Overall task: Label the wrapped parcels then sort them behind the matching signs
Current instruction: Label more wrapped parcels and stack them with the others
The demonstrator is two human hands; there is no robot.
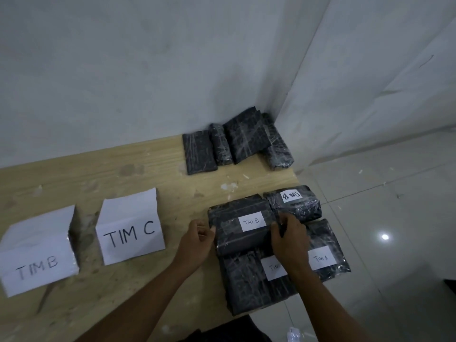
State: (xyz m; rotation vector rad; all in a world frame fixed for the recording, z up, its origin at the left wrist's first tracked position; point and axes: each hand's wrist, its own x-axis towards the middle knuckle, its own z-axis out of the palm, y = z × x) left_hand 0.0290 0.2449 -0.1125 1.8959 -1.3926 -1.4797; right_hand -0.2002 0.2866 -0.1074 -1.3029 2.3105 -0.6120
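Hands grip opposite ends of a black plastic-wrapped parcel (243, 239) at lower right of the frame, left hand (197, 239) curled on its left end, right hand (290, 240) on its right, atop other labelled parcels (244, 282) on the pale wooden table (172, 193). Sorting seems in hand: next it likely must travel left, behind the folded white paper TIM B sign (37, 262). Its long axis runs left-right, its small white label (252, 222) reading upright.

White walls (123, 58) meet above a wooden table (148, 169) — glossy tiled floor (394, 206).
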